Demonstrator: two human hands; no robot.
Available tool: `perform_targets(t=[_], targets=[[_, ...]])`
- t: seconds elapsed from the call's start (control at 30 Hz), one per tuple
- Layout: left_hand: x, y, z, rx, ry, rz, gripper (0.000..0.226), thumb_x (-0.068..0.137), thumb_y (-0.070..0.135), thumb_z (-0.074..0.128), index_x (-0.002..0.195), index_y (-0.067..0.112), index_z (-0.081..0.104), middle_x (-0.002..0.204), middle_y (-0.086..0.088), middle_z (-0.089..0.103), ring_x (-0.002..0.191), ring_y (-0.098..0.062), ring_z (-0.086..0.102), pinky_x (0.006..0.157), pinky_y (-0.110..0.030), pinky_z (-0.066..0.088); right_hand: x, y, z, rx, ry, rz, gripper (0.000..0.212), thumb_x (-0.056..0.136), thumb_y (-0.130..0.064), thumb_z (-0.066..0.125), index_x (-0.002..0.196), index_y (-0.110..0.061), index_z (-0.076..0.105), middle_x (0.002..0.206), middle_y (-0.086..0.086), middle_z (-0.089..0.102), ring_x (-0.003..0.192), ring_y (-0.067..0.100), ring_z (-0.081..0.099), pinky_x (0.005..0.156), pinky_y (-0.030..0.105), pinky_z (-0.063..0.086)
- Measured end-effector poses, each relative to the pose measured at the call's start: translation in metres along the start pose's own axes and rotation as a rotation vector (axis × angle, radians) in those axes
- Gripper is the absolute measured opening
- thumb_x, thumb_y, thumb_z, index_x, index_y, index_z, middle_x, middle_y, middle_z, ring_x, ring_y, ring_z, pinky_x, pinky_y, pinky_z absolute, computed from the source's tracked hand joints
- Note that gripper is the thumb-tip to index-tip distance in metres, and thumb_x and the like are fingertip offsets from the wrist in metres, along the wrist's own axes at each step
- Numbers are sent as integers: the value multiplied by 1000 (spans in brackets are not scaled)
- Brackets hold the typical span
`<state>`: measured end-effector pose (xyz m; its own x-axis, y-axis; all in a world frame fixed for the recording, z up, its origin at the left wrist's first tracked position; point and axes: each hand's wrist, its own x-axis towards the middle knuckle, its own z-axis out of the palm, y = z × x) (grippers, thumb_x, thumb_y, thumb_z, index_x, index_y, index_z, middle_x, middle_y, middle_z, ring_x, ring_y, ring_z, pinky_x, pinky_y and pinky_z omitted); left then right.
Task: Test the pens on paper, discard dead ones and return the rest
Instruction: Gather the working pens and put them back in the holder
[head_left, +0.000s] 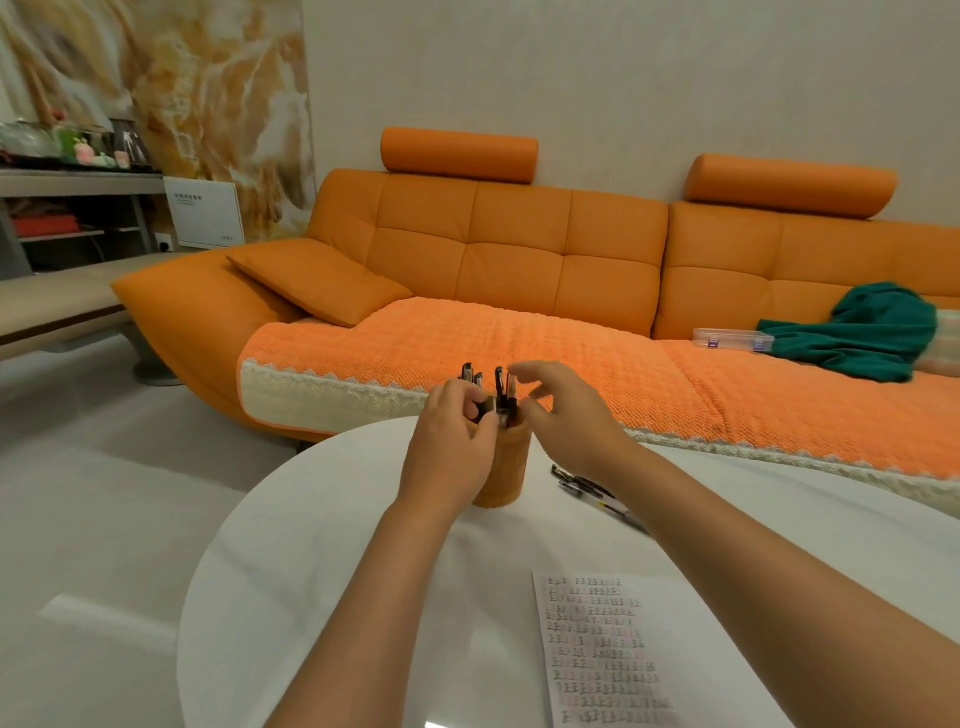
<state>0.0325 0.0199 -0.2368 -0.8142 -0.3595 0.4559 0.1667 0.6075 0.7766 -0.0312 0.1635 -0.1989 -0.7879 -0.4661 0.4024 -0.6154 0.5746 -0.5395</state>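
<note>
An orange pen holder (506, 467) stands on the round white table (311, 571), with dark pens (500, 384) sticking up out of it. The left hand (449, 431) grips the holder near its rim, fingers curled round it. The right hand (566, 415) hovers just beside the pen tops — fingers loose and spread, holding nothing. A few loose pens (592, 491) lie to the right, near a written-on paper (602, 649)

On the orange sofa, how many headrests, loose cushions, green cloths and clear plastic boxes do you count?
Headrests: 2
Loose cushion: 1
Green cloth: 1
Clear plastic box: 1
Total: 5
</note>
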Motion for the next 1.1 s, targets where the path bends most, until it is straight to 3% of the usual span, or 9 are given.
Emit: perform_targets(t=[0.1,0.2,0.37,0.5,0.7,0.83,1.0,1.1], targets=[[-16,11,15,19,-149,44,8,99,29,56,107,27,57,100,11,55,90,-5,55,75,-26,48,-24,28,-7,-38,-36,97,37,100,-15,49,134,-27,56,130,-4,57,105,12,57,90,28,47],[-31,14,35,93,-334,59,17,100,29,55,116,27,60,103,13,58,90,-6,58,83,-32,54,-47,60,-9,-172,-151,209,40,98,-17,51,137,-26,55,135,-1,56,114,17,57,96,33,48],[-44,7,63,311,-535,79,39,102,29,53,140,26,52,136,7,55,119,-12,55,99,-33,50,-84,98,-5,-459,-292,234,46,98,-21,48,144,-26,48,144,3,50,127,27,45,104,41,41],[-44,1,74,394,-600,97,51,103,28,50,152,26,37,155,4,40,141,-15,38,111,-33,37,-98,114,-1,-476,-316,223,47,103,-26,42,150,-25,39,153,3,40,137,27,35,111,41,34],[-47,-4,83,419,-632,148,61,104,26,48,159,24,21,163,7,24,150,-14,19,117,-31,26,-89,119,3,-452,-303,269,45,102,-24,43,147,-23,40,139,8,45,126,29,39,104,41,37],[-46,-5,88,423,-636,171,65,104,24,48,160,25,15,166,9,14,152,-13,9,120,-33,21,-90,120,3,-384,-321,182,50,98,-12,44,145,-28,45,134,0,50,123,24,41,104,39,37],[-44,-8,91,547,-663,201,54,104,27,47,155,26,31,157,5,35,143,-17,29,116,-38,31,-92,119,-1,-291,-353,139,54,96,-9,46,146,-27,44,135,-2,50,127,20,40,107,37,36],[-43,-7,90,572,-657,203,45,103,27,49,148,26,45,143,3,49,130,-17,41,107,-35,40,-93,119,0,-325,-365,132,48,99,-26,52,147,-22,45,131,3,49,125,23,40,107,38,35]])
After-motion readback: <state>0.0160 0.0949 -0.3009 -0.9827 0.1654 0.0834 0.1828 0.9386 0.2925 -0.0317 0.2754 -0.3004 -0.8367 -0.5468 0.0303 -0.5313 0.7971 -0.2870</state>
